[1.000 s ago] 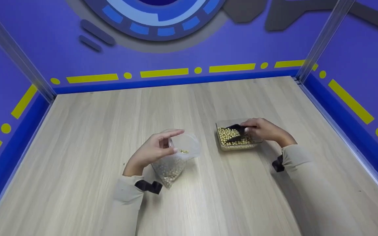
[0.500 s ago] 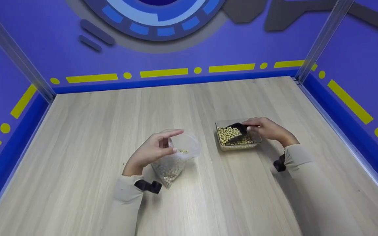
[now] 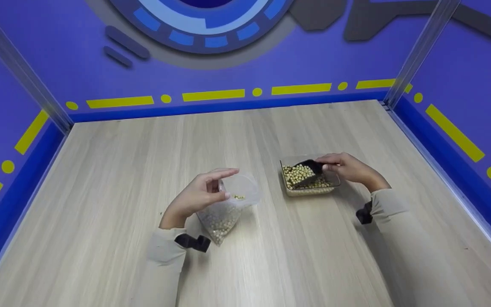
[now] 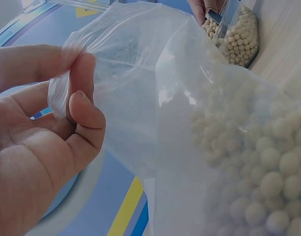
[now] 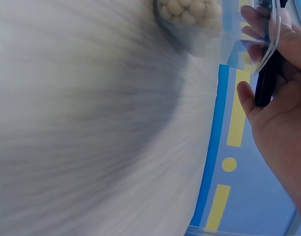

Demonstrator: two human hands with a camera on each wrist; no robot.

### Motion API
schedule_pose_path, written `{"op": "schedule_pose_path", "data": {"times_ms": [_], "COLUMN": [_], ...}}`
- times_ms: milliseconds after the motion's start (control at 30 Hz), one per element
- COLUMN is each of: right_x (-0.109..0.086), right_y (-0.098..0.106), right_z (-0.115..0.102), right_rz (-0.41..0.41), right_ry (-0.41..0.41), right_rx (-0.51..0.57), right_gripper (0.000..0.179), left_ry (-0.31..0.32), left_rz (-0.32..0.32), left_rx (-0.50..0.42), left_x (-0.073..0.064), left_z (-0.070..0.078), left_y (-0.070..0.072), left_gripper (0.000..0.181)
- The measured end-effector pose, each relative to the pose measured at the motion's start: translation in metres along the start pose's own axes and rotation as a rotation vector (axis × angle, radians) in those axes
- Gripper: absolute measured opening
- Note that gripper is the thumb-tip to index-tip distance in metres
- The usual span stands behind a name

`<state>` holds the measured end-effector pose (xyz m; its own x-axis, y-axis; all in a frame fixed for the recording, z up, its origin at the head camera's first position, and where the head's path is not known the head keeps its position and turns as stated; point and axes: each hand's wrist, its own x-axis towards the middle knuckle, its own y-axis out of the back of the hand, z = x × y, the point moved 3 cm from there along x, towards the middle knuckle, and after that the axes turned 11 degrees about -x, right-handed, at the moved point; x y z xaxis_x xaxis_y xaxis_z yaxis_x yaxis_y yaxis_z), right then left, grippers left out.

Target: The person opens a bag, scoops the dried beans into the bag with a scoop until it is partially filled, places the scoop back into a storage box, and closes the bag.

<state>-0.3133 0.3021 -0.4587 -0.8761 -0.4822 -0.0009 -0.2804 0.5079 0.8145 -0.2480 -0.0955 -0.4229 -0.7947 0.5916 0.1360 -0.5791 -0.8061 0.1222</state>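
In the head view my left hand (image 3: 196, 194) pinches the rim of a clear plastic bag (image 3: 220, 221) and keeps its mouth spread. Pale round beans (image 4: 273, 187) fill the bag's lower part in the left wrist view. To the right, my right hand (image 3: 348, 168) grips a black scoop (image 3: 311, 165) by its handle (image 5: 268, 81). The scoop lies tilted inside a clear square container (image 3: 309, 193) of yellowish beans, its bowl heaped with beans (image 3: 300, 172). My right fingers are at the container's right rim.
Bag and container stand apart on a light wood table (image 3: 143, 170). Blue-purple panels (image 3: 245, 76) with yellow marks enclose its back and sides. Black wrist mounts (image 3: 192, 242) sit on both sleeves.
My right hand has shifted slightly to the right and levelled the scoop, which now carries a visible heap of beans. The left hand and bag have stayed in place.
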Motion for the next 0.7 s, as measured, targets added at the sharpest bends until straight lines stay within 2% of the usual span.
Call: {"op": "schedule_pose_path", "data": {"times_ms": [367, 700], "right_x": [-0.0009, -0.005], "right_y": [-0.001, -0.0014], "right_z": [0.0052, 0.005], "right_rz": [0.002, 0.032], "right_ry": [-0.038, -0.059], "right_rx": [0.031, 0.099], "right_gripper": [0.037, 0.038], "left_ry": [-0.014, 0.05], "left_rz": [-0.005, 0.01], "left_rx": [0.006, 0.003], "left_x": [-0.002, -0.0018], "left_z": [0.0037, 0.0014], "left_y": [0.0005, 0.0003], "left_gripper": [0.055, 0.056]}}
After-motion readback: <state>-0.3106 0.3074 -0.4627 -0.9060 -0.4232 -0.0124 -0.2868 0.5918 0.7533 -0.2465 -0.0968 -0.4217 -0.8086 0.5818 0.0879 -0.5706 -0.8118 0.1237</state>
